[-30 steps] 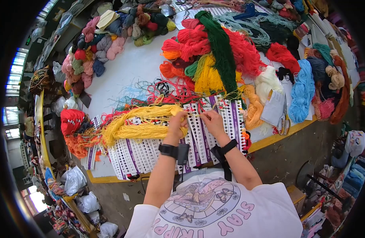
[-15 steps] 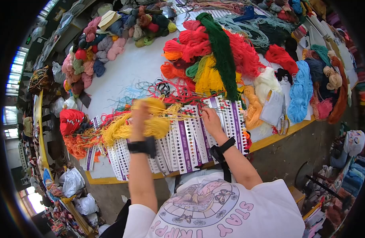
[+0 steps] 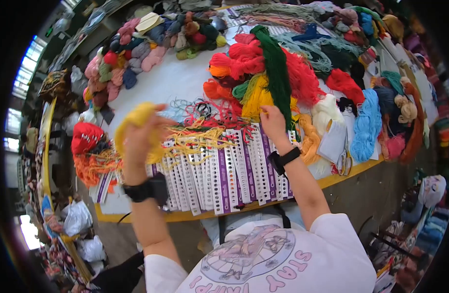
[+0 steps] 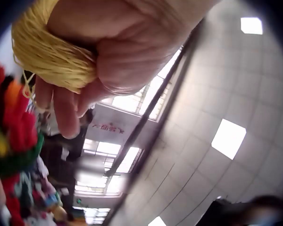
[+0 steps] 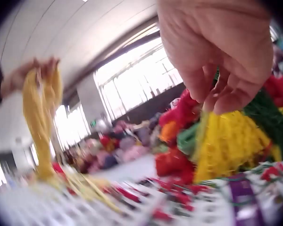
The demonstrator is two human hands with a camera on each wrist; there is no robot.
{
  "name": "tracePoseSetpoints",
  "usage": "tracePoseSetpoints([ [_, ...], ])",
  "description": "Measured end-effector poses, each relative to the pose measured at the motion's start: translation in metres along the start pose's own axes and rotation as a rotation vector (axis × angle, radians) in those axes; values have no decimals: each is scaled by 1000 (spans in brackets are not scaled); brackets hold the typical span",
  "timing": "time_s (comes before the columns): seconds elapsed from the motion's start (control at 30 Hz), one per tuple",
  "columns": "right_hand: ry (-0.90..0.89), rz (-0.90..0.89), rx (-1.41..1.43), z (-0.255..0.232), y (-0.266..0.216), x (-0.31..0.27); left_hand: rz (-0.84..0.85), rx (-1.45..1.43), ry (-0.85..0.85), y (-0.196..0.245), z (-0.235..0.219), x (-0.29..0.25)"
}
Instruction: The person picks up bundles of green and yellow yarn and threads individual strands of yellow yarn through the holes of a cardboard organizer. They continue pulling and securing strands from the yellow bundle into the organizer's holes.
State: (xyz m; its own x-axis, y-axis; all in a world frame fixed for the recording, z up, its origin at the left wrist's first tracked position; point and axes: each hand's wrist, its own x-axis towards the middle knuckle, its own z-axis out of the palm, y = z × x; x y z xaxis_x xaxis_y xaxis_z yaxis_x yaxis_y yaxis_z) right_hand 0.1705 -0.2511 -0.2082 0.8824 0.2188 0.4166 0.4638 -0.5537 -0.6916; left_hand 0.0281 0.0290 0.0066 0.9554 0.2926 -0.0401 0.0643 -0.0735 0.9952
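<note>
A light yellow yarn skein (image 3: 134, 129) is looped around the raised left hand (image 3: 139, 146); its strands (image 3: 205, 139) trail over the punched cards (image 3: 222, 171). In the left wrist view the skein (image 4: 52, 52) wraps the left hand (image 4: 113, 52), with some fingers showing below it. The right wrist view shows the skein (image 5: 35, 117) hanging from that hand. The right hand (image 3: 275, 127) is raised above the cards, before the deeper yellow yarn (image 3: 257, 97). Its fingertips (image 5: 219, 101) come together in the right wrist view; no held thing can be made out.
Red yarn (image 3: 300, 78) and a dark green hank (image 3: 276, 73) lie piled behind the right hand. Light blue yarn (image 3: 366, 124), white yarn (image 3: 327, 110) and scissors (image 3: 345, 163) are at the right. Coloured skeins (image 3: 153, 57) line the table's far left.
The left hand has moved left and up, lifting the light yellow skein off the cards. The right hand has risen from the cards, moving slightly up and right. More card surface shows.
</note>
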Motion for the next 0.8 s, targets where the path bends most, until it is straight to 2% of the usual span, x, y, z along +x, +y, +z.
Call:
tracePoseSetpoints([
  [0.03,4,156,125,-16,-21,3,-78,-144,-85,-13,27,-5],
  [0.1,-176,453,673,-38,-67,-4,-115,-365,-97,-34,82,-12],
  [0.17,-383,513,895,-58,-114,-15,-145,-556,-73,-46,106,-16],
  [0.2,-413,485,976,-56,-126,-23,-161,-622,-52,-50,109,-17],
  [0.23,-372,448,976,-52,-130,-26,-185,-685,-37,-55,107,-17],
  [0.33,-275,398,852,-46,-128,-34,-74,-65,458,-52,39,22],
  [0.37,-248,379,795,-44,-124,-33,79,318,491,-51,-8,45],
  [0.4,-241,346,738,-44,-120,-31,50,698,520,-13,-38,52],
  [0.47,-222,289,622,-45,-113,-33,168,590,596,64,-57,56],
  [0.5,-237,356,704,-44,-113,-31,203,430,483,91,-55,51],
  [0.57,-219,360,821,-53,-133,-21,261,110,245,124,-38,43],
  [0.63,-193,307,907,-62,-155,-11,233,34,13,109,-6,28],
  [0.7,-176,225,1000,-68,-178,0,72,-230,-213,76,34,7],
  [0.8,-229,220,1037,-74,-197,8,-46,-517,-302,37,79,-15],
])
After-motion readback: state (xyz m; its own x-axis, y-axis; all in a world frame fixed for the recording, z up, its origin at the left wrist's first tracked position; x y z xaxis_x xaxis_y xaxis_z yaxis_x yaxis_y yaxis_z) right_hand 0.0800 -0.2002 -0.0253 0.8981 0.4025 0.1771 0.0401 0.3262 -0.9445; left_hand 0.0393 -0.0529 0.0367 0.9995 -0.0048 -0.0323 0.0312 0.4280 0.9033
